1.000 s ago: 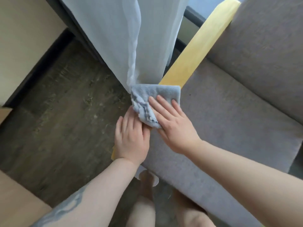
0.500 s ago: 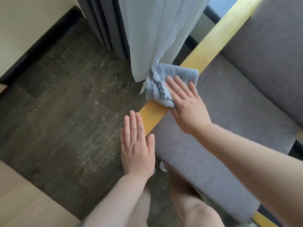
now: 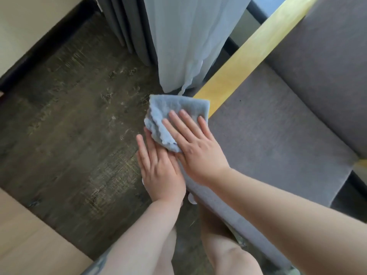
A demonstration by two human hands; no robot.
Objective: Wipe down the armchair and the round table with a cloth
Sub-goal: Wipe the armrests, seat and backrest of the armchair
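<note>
Since half a second ago the cloth [image 3: 176, 108] has slid back down the wooden armrest [image 3: 246, 56] toward its near end, and the right hand [image 3: 195, 149] has come with it. That hand lies flat on the cloth, fingers straight and slightly spread, pressing it onto the armrest rather than gripping it. The left hand [image 3: 158, 171], which lay apart from the cloth on the near end of the armrest, now meets it: its fingers are straight and flat, and their tips are tucked just under the cloth's ruffled near edge. Neither hand curls round anything.

A return stroke like this suggests the armrest is being rubbed back and forth, so the wiping of the armchair [image 3: 278, 132] looks to be in progress, with this one armrest as the part in hand. Beyond the cloth the armrest shows bare yellow wood running up beside the grey seat cushion. A pale curtain [image 3: 190, 40] hangs just beyond the cloth, its hem close to the armrest, and could catch on a long outward stroke. No round table is in view, so that part of the job appears not yet begun.
</note>
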